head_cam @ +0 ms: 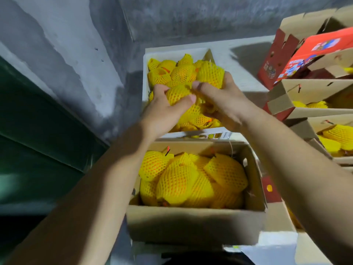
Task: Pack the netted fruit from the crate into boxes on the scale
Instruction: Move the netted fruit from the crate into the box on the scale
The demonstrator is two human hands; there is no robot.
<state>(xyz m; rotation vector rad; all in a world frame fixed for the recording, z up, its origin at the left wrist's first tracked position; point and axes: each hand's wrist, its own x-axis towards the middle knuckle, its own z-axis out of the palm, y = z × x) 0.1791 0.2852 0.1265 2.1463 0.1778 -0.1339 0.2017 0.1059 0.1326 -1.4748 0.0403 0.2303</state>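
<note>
Netted fruit (178, 94) over white crate (146, 60), gripped by left hand (164, 109), thumb and fingers curled round it. Second netted fruit (210, 74) at crate's right side, held from behind by right hand (221, 104), fingers wrapped on its far side, thumb stretched toward the first fruit. More netted fruit heaped in crate beneath. Nearer, open cardboard box (194, 220) filled with netted fruit. At right, stacked open boxes (309, 109), partly filled; red printed carton (298, 60) above.
</note>
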